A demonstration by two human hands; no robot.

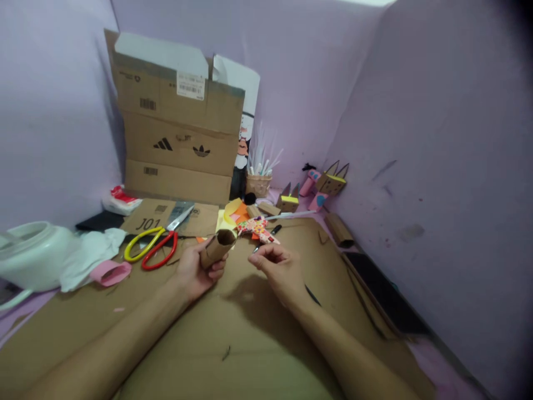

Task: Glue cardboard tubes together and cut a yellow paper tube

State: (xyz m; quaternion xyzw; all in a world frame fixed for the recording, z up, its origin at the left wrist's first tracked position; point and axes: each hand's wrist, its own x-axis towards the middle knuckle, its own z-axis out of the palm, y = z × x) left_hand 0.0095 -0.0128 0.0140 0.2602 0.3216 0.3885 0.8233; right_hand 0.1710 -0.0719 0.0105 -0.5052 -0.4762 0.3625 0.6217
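My left hand [197, 269] is wrapped round a rolled brown cardboard tube [217, 247], holding it tilted with its open end up and to the right. My right hand [280, 268] hovers just right of the tube with fingers curled in a pinch; what it grips is too small to name. A slim black-tipped pen or tool [266, 238] lies just beyond its fingertips. A floral patterned paper piece [258, 228] lies behind both hands on the brown cardboard sheet [250, 333].
Yellow-and-red handled scissors [154, 244] lie left of the tube. A white container [29, 255], white cloth and a pink tape ring [110, 272] sit at far left. A folded cardboard box [175, 133] leans on the wall. A cup of sticks [258, 180] and cardboard figures [328, 183] stand behind.
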